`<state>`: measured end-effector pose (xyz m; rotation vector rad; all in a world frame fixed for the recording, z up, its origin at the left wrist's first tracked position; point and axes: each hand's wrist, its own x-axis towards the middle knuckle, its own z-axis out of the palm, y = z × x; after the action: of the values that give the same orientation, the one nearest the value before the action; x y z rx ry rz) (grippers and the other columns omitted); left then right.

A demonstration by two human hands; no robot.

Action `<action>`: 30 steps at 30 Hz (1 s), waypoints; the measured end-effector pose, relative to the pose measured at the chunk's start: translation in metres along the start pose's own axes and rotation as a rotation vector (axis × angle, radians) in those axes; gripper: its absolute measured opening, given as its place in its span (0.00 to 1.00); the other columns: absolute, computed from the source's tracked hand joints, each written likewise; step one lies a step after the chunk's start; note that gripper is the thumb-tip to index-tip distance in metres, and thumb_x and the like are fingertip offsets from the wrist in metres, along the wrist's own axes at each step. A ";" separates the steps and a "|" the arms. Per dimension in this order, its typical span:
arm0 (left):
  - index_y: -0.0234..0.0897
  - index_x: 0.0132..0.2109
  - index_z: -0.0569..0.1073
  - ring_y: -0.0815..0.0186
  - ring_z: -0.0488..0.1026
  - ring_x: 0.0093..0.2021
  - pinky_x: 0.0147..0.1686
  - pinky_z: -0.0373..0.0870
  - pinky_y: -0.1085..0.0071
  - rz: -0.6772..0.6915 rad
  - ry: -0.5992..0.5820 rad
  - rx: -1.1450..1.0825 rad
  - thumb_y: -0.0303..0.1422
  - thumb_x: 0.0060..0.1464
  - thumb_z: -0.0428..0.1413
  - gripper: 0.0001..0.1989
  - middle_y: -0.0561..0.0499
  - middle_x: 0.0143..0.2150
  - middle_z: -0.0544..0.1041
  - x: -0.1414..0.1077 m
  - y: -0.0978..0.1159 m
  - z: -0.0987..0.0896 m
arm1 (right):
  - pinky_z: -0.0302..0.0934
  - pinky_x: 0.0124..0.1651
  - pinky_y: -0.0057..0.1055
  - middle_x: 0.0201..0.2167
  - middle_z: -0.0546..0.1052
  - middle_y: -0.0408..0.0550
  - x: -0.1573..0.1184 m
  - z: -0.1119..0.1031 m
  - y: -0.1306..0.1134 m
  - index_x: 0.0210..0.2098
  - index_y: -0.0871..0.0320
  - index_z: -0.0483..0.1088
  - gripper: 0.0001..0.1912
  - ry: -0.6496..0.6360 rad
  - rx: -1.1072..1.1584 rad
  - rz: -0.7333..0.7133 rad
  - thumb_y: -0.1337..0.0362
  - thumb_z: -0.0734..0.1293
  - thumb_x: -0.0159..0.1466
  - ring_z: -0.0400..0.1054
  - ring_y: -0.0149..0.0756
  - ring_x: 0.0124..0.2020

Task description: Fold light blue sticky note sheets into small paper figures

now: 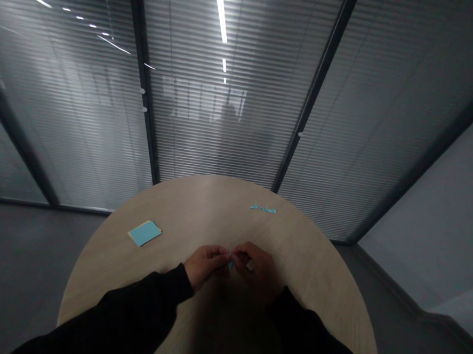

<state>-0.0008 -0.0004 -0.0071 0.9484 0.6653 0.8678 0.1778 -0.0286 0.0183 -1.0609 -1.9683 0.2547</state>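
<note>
A small light-blue piece, apparently paper (230, 264), sits between the fingertips of the bare left hand (208, 261) and the bare right hand (259, 269), both pinched narrow on it just above the near middle of the round, pale wood-grain table (202, 212), though its exact shape is mostly hidden by the fingers. Farther out on the tabletop, a flat stack of light-blue and yellow rectangular sheets (145, 233) lies to the left, and a short row of tiny turquoise pieces (263, 208) lies near the far right edge. Beyond the table stand dark-framed glass panels with grey horizontal slatted blinds (218, 144).
</note>
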 end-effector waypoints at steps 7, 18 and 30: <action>0.30 0.31 0.75 0.72 0.71 0.23 0.26 0.68 0.75 0.080 0.028 0.108 0.46 0.38 0.70 0.23 0.52 0.25 0.75 0.002 0.002 -0.001 | 0.60 0.32 0.27 0.27 0.73 0.43 0.000 0.001 0.002 0.36 0.56 0.70 0.04 -0.006 -0.008 -0.018 0.64 0.63 0.66 0.68 0.32 0.28; 0.31 0.34 0.75 0.72 0.70 0.23 0.26 0.64 0.75 0.137 0.074 0.253 0.47 0.42 0.68 0.22 0.52 0.25 0.75 -0.002 0.005 0.001 | 0.60 0.33 0.28 0.28 0.72 0.44 0.003 -0.001 0.001 0.35 0.56 0.70 0.04 -0.010 -0.062 -0.163 0.67 0.63 0.65 0.67 0.33 0.29; 0.34 0.34 0.74 0.72 0.64 0.22 0.24 0.58 0.75 0.269 0.166 0.479 0.43 0.46 0.64 0.16 0.55 0.23 0.72 -0.005 0.008 0.004 | 0.61 0.31 0.27 0.27 0.72 0.43 0.000 0.004 -0.004 0.34 0.56 0.71 0.02 0.048 -0.037 -0.049 0.67 0.65 0.63 0.67 0.32 0.27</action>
<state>-0.0022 -0.0037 0.0022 1.4298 0.9267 1.0558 0.1724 -0.0298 0.0176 -1.0312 -1.9597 0.1654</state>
